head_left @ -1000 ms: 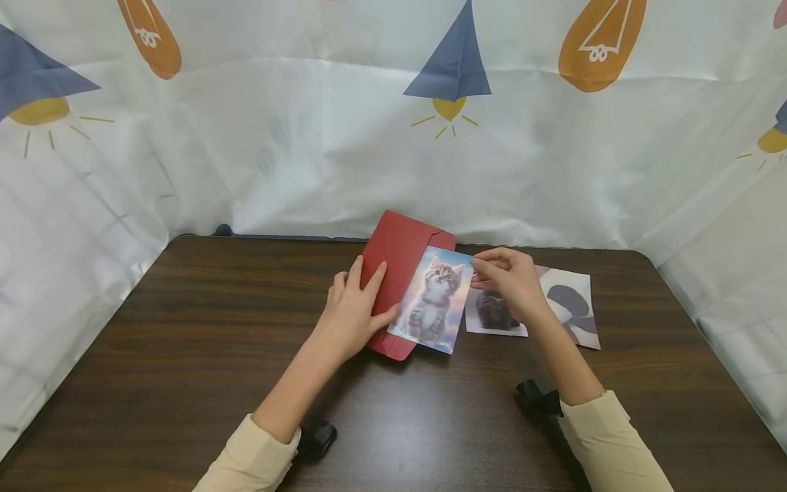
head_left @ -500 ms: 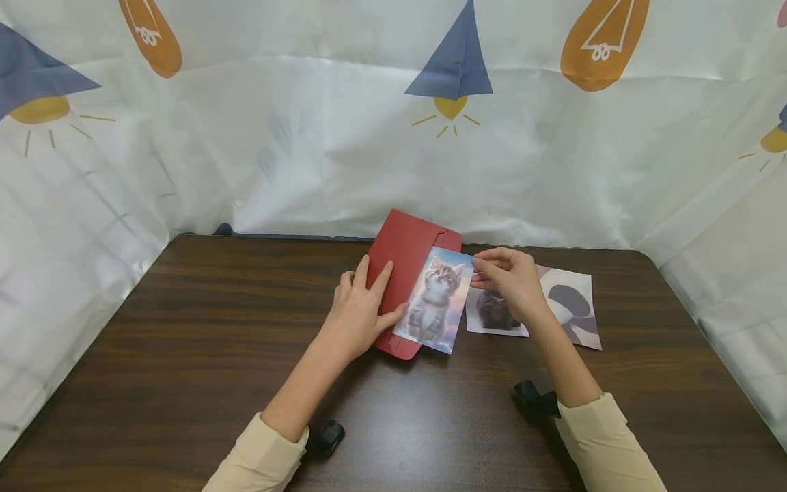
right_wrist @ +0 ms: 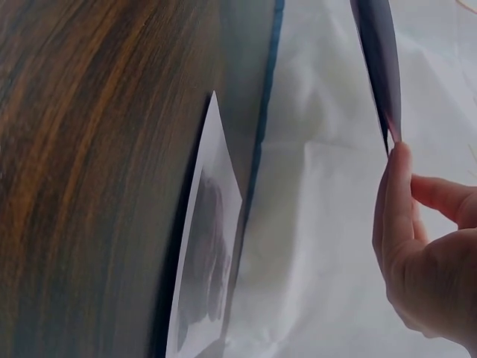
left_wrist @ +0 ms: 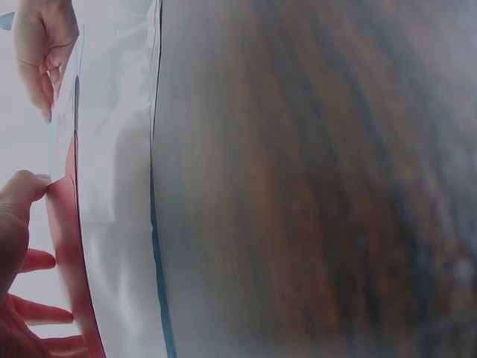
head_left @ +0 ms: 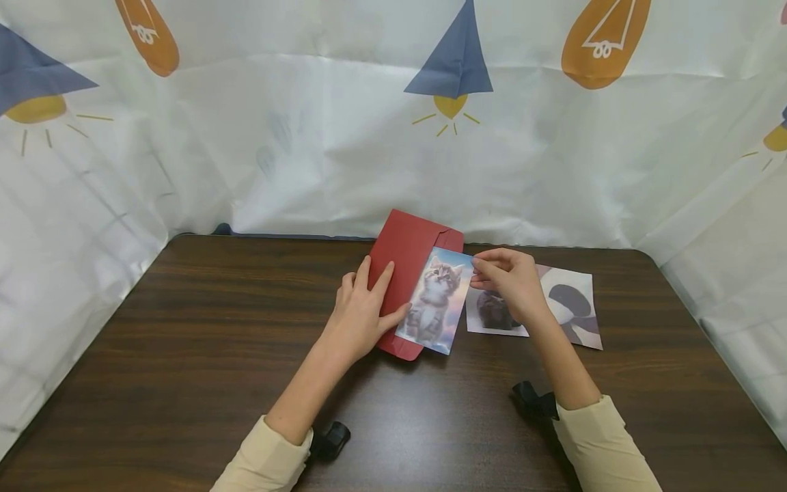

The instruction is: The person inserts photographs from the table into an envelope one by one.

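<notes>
White sheeting (head_left: 295,157) printed with blue lampshades and orange bulbs hangs behind and beside a dark wood-grain worktop (head_left: 215,328), its creases catching the light. From where I stand, the person's left hand (head_left: 359,311) is spread over a red envelope (head_left: 408,249), which slants near the far edge. The left fingers look nearly straight across its face, and the thumb reaches the near edge of a kitten picture (head_left: 435,294). That picture overlaps the envelope's right part, its left side running along the flap fold; whether any of it is tucked inside I can't tell. The right hand (head_left: 507,280) pinches the picture's upper right edge between thumb and fingers.

Partly under the right hand and forearm, a print with a dark shape (head_left: 494,311) lies on the worktop. Farther right is a print with grey and white rounded patches (head_left: 574,301), and the arm hides where the two meet. Both arms wear cream sleeves (head_left: 605,437), and a black device (head_left: 332,441) sits at the left wrist.
</notes>
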`<state>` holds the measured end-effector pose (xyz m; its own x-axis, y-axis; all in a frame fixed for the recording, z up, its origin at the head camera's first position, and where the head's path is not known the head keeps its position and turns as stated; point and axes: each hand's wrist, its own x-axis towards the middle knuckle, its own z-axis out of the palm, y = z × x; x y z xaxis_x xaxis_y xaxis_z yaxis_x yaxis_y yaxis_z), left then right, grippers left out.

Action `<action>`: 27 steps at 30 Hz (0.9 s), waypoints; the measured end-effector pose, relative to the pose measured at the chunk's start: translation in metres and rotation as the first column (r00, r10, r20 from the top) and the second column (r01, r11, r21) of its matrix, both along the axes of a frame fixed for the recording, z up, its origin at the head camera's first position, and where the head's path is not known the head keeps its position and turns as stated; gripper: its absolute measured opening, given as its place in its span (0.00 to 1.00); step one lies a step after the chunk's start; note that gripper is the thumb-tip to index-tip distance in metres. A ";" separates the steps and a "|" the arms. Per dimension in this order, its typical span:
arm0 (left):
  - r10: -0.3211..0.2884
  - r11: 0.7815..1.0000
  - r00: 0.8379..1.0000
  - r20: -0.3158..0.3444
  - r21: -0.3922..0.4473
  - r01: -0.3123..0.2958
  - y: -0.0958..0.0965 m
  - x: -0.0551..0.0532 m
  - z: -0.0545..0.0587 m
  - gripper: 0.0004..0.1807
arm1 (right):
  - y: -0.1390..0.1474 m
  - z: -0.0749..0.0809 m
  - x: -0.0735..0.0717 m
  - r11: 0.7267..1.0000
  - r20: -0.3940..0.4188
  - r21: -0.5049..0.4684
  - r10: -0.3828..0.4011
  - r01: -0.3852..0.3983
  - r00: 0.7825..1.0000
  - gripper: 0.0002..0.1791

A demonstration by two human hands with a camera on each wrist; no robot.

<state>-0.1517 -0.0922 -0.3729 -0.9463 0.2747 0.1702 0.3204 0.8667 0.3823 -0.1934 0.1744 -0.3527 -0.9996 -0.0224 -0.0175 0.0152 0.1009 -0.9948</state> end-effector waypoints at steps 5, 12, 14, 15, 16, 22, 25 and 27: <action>-0.002 1.000 1.000 -0.010 0.007 0.002 0.000 0.001 -0.001 0.44 | 0.000 0.001 0.001 1.000 0.003 0.005 -0.007 0.007 1.000 0.18; -0.005 1.000 0.999 -0.034 0.009 0.005 -0.001 0.002 0.001 0.44 | -0.003 0.001 0.003 1.000 0.005 -0.009 -0.007 0.007 1.000 0.18; -0.008 1.000 0.999 -0.043 0.007 0.008 -0.001 0.003 0.002 0.44 | -0.005 0.001 0.003 1.000 0.000 -0.013 -0.005 0.005 1.000 0.18; -0.008 1.000 0.999 -0.047 0.006 0.008 -0.002 0.003 0.002 0.43 | -0.006 0.001 0.004 1.000 -0.002 -0.013 -0.005 0.005 1.000 0.18; -0.007 1.000 0.999 -0.049 0.004 0.008 -0.002 0.004 0.003 0.43 | -0.006 0.002 0.004 1.000 -0.005 -0.012 -0.005 0.005 1.000 0.18; -0.007 1.000 0.999 -0.046 0.012 0.008 -0.002 0.006 0.005 0.43 | -0.009 0.001 0.004 1.000 -0.006 -0.009 -0.008 0.008 1.000 0.18; -0.011 1.000 0.999 -0.042 0.014 0.012 -0.001 0.006 0.006 0.43 | -0.009 0.001 0.005 1.000 -0.002 -0.015 -0.010 0.010 1.000 0.18; -0.014 1.000 0.999 -0.040 0.017 0.014 0.000 0.006 0.006 0.43 | -0.010 0.001 0.006 1.000 0.001 -0.018 -0.010 0.010 1.000 0.18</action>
